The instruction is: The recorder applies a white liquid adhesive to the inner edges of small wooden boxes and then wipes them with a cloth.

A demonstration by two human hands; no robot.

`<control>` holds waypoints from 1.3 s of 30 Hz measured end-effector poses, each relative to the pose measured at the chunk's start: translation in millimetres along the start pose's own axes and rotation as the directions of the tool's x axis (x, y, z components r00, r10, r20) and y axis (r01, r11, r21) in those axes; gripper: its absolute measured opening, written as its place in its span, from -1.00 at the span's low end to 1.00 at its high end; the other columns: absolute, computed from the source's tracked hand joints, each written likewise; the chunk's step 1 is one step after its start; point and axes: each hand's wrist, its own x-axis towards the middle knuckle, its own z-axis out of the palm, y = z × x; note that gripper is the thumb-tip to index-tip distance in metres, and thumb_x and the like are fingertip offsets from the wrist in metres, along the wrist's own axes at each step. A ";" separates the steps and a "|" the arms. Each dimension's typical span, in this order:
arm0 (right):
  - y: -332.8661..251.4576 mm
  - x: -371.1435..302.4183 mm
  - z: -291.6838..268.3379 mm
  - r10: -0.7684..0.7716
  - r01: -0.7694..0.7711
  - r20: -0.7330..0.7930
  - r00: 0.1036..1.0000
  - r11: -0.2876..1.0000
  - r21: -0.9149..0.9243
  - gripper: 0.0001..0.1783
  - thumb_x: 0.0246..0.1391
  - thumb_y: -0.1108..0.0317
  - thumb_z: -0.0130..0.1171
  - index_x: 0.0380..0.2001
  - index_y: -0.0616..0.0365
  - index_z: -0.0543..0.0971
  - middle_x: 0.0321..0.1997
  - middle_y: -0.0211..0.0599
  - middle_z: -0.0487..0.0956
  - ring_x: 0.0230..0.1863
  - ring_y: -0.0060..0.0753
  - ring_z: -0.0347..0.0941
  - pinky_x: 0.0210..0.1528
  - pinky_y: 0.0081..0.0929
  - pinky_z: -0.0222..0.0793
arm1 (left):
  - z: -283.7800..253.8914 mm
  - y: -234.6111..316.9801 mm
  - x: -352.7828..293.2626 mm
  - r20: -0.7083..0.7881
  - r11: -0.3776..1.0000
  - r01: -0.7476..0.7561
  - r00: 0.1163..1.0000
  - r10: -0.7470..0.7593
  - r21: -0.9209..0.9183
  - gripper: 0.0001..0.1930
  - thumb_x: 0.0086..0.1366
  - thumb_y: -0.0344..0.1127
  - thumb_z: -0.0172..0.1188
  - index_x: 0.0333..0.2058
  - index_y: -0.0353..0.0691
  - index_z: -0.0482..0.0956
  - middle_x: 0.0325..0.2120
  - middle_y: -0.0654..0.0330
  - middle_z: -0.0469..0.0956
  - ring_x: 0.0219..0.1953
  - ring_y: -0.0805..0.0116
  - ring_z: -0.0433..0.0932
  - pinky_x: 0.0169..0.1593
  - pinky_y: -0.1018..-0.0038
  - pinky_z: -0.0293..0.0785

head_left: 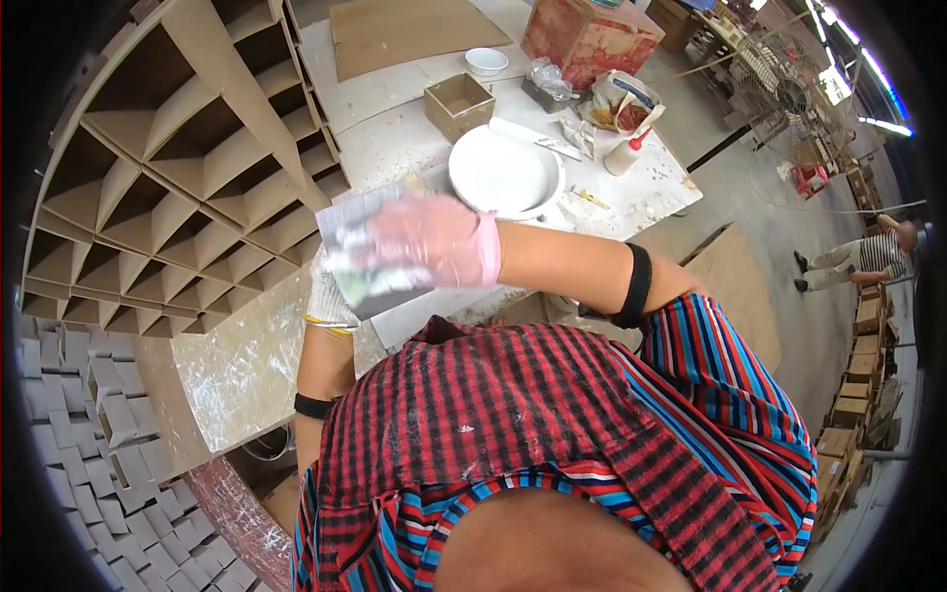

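Note:
My left hand (332, 296), in a white knit glove with a yellow-edged cuff, grips the near left side of a grey flat-sided piece (393, 300) at the table's edge. Its fingers are mostly hidden by the piece and the other hand. Across the top of the piece lies my right hand (424, 237), in a thin, translucent pink glove, blurred by motion. Under its fingers shows a soft-looking pale green and white thing (363, 281) that is too smeared to name. Just right of the piece stands a round white dish (503, 176).
A stack of open brown cardboard compartments (197, 138) rises at the left. The white table (641, 192) carries a square brown box (460, 107), a white bowl (486, 62), a red-capped bottle (625, 156) and a stained red box (590, 41). Far right, another person (878, 254) stands.

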 end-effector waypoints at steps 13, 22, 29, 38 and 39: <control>30.5 20.2 -49.8 0.402 -0.403 0.040 0.915 0.901 0.160 -0.51 -0.05 0.32 0.15 0.03 -0.11 0.42 -0.11 -0.27 0.49 -0.06 -0.22 0.41 -0.03 -0.38 0.34 | 1.5 -7.9 3.6 -0.338 0.976 0.212 0.923 -0.185 0.045 -0.66 0.32 -0.20 -0.08 -0.05 -0.27 0.43 -0.18 0.12 0.51 -0.22 0.28 0.53 -0.19 0.39 0.52; 67.2 4.3 -35.3 0.602 -0.607 -0.118 0.789 0.795 -0.003 -0.59 0.02 0.18 0.13 -0.06 0.07 0.47 -0.09 -0.26 0.52 -0.04 -0.30 0.43 0.01 -0.41 0.32 | -10.6 -5.0 -9.6 -0.164 0.693 0.136 0.986 -0.025 0.708 -0.66 0.32 -0.22 -0.10 -0.01 -0.27 0.38 -0.09 0.09 0.46 -0.07 0.21 0.45 -0.01 0.35 0.41; 72.2 -6.9 -17.7 0.859 -0.551 0.128 0.495 0.197 0.811 -0.55 0.13 0.13 0.00 -0.04 0.24 0.44 -0.12 -0.29 0.53 -0.12 -0.50 0.45 -0.02 -0.58 0.32 | -9.6 -14.0 2.5 -0.285 0.997 0.079 0.955 -0.081 -0.017 -0.61 0.37 -0.19 -0.22 0.09 -0.26 0.26 0.02 0.08 0.36 0.03 0.20 0.38 0.06 0.30 0.35; 58.7 -4.3 -15.4 0.815 -0.674 -0.041 0.579 0.506 0.538 -0.58 0.05 0.11 0.07 -0.14 0.21 0.49 -0.25 -0.19 0.58 -0.29 -0.48 0.49 -0.22 -0.53 0.37 | -6.5 -23.4 6.3 -0.348 0.997 -0.060 0.937 0.041 -0.045 -0.65 0.36 -0.22 -0.16 0.03 -0.27 0.32 -0.04 0.08 0.41 -0.03 0.21 0.42 -0.02 0.30 0.43; 51.9 -0.9 -20.6 0.817 -0.673 -0.034 0.575 0.497 0.548 -0.58 0.05 0.12 0.07 -0.13 0.21 0.49 -0.24 -0.18 0.58 -0.28 -0.46 0.50 -0.21 -0.52 0.37 | 6.6 -16.9 3.9 -0.333 0.982 -0.070 0.943 0.007 -0.177 -0.64 0.36 -0.22 -0.17 0.03 -0.27 0.32 -0.04 0.07 0.41 -0.03 0.20 0.42 -0.01 0.30 0.43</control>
